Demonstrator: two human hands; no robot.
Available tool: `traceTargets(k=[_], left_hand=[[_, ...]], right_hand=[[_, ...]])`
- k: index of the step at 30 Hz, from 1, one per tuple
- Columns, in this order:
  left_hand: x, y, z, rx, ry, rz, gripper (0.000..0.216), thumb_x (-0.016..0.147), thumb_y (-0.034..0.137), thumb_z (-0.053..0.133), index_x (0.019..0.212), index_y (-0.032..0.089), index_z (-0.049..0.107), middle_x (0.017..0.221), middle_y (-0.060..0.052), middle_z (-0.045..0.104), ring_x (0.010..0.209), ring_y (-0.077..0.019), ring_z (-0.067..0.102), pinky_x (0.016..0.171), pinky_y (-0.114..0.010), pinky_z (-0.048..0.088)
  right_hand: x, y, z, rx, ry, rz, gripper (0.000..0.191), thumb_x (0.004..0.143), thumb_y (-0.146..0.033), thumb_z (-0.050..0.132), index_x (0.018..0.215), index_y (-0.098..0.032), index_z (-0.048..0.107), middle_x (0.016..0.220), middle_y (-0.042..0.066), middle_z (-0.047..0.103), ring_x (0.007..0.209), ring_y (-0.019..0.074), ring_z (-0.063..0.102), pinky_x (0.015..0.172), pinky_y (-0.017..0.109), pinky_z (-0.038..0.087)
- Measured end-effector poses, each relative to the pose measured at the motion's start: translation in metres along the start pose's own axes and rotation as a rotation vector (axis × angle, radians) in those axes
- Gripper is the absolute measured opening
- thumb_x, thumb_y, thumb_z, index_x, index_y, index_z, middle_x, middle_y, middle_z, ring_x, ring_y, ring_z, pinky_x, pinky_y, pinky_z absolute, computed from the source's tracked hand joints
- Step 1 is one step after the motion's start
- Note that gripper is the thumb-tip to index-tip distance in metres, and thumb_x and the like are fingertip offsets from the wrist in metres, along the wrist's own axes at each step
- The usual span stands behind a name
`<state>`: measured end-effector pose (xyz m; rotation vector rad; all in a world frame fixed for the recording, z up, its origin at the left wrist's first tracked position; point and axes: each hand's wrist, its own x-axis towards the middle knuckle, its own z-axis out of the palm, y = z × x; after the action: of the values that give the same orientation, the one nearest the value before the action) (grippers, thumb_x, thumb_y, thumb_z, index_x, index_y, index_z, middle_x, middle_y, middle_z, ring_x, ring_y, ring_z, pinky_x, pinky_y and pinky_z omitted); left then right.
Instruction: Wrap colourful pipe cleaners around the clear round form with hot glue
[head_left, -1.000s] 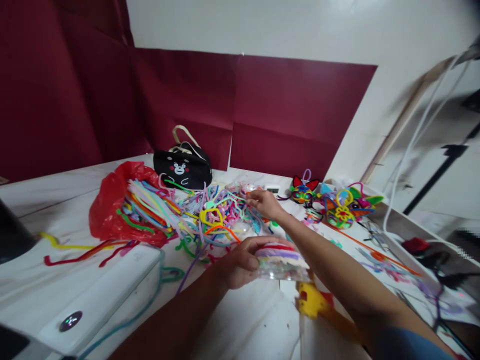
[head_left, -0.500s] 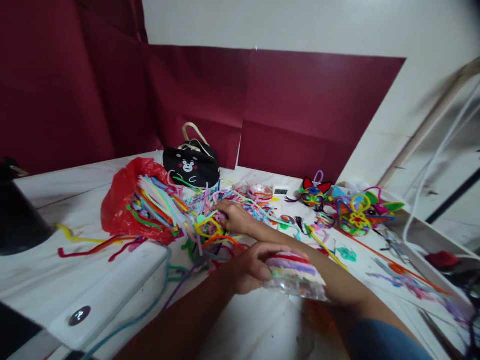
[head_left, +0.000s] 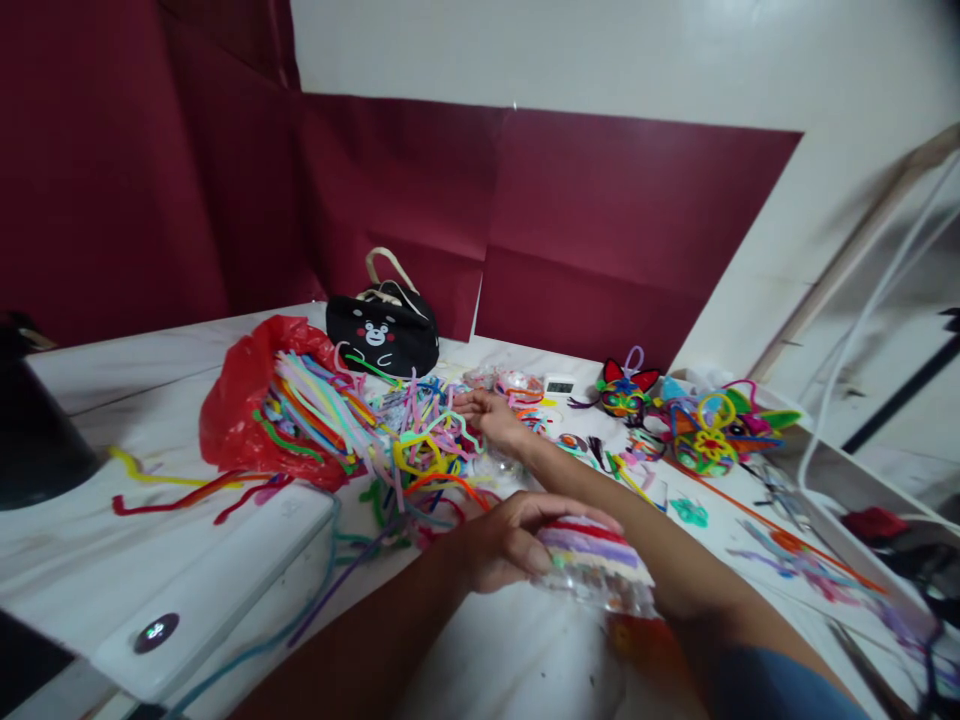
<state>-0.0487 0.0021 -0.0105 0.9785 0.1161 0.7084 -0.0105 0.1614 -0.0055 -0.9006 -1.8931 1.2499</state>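
My left hand (head_left: 510,545) is closed around a clear plastic piece covered with fuzzy stripes (head_left: 592,550) in red, purple and cream. Its bare lower edge is transparent and shiny. Farther back, my right hand (head_left: 487,415) stretches over the right side of a tangled heap of coloured pipe cleaners (head_left: 427,450). Its fingers are extended, and I see nothing held in them. The right forearm passes behind the striped piece. Close beyond the right hand lie clear plastic wrapping and bits of pipe cleaner (head_left: 517,385).
A red plastic bag (head_left: 236,410) full of pipe cleaners lies left, beside a white device (head_left: 225,590) with a round display. Behind are a black bear-face bag (head_left: 386,335) and a small digital display (head_left: 559,385). Colourful animal-like figures (head_left: 628,390) stand right, near a white tray (head_left: 862,540).
My right hand has drawn back rightward from the middle of the heap, and its fingers have straightened. My left hand keeps its hold on the striped piece, nearly in place.
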Motion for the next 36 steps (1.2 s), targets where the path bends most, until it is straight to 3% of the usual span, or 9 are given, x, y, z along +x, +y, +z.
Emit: traceTargets(k=[2, 5, 11, 21, 32, 36], left_hand=[[0.0, 0.0, 0.0, -0.011, -0.012, 0.004, 0.068, 0.049, 0.013, 0.063, 0.116, 0.011, 0.073, 0.108, -0.012, 0.076, 0.099, -0.0276, 0.069, 0.084, -0.031, 0.049], [0.0, 0.001, 0.001, -0.016, -0.014, -0.01, 0.067, 0.049, 0.013, 0.064, 0.115, 0.012, 0.074, 0.108, -0.011, 0.077, 0.097, -0.0257, 0.07, 0.085, -0.03, 0.05], [0.0, 0.003, 0.002, -0.027, -0.016, 0.026, 0.067, 0.048, 0.014, 0.063, 0.114, 0.012, 0.074, 0.107, -0.011, 0.077, 0.094, -0.0253, 0.071, 0.082, -0.029, 0.05], [-0.001, 0.002, 0.0, -0.057, -0.03, 0.025, 0.068, 0.048, 0.012, 0.064, 0.116, 0.01, 0.073, 0.104, -0.01, 0.078, 0.093, -0.0237, 0.07, 0.081, -0.028, 0.049], [0.001, 0.004, 0.002, -0.008, -0.003, -0.01, 0.068, 0.046, 0.015, 0.068, 0.113, 0.011, 0.075, 0.103, -0.01, 0.077, 0.093, -0.0233, 0.068, 0.085, -0.029, 0.049], [0.001, 0.002, 0.002, -0.014, -0.009, -0.016, 0.067, 0.046, 0.015, 0.066, 0.112, 0.012, 0.075, 0.103, -0.01, 0.077, 0.093, -0.0239, 0.069, 0.085, -0.03, 0.05]], right_hand=[[0.003, 0.001, -0.004, 0.02, -0.008, 0.076, 0.016, 0.089, -0.013, 0.063, 0.105, -0.014, 0.063, 0.093, 0.005, 0.07, 0.086, 0.0171, 0.069, 0.076, 0.031, 0.057], [0.008, 0.002, -0.006, 0.017, -0.016, 0.184, 0.029, 0.096, -0.031, 0.062, 0.12, -0.015, 0.061, 0.116, 0.008, 0.065, 0.096, 0.0203, 0.067, 0.081, 0.039, 0.058], [0.027, 0.0, 0.002, -0.048, 0.011, 0.258, 0.035, 0.096, -0.034, 0.061, 0.126, -0.017, 0.059, 0.126, 0.01, 0.062, 0.106, 0.0238, 0.064, 0.088, 0.045, 0.056], [0.035, -0.002, 0.012, -0.093, -0.038, 0.3, 0.035, 0.095, -0.034, 0.062, 0.125, -0.016, 0.06, 0.126, 0.009, 0.062, 0.106, 0.0251, 0.064, 0.088, 0.044, 0.056], [0.027, -0.015, -0.042, 0.209, 0.011, 0.204, 0.034, 0.096, -0.033, 0.061, 0.125, -0.016, 0.059, 0.124, 0.009, 0.062, 0.103, 0.0225, 0.065, 0.086, 0.043, 0.057], [0.023, -0.021, -0.056, 0.345, 0.082, 0.108, 0.012, 0.091, -0.024, 0.067, 0.098, -0.014, 0.066, 0.091, 0.004, 0.071, 0.074, 0.0145, 0.068, 0.068, 0.029, 0.059]])
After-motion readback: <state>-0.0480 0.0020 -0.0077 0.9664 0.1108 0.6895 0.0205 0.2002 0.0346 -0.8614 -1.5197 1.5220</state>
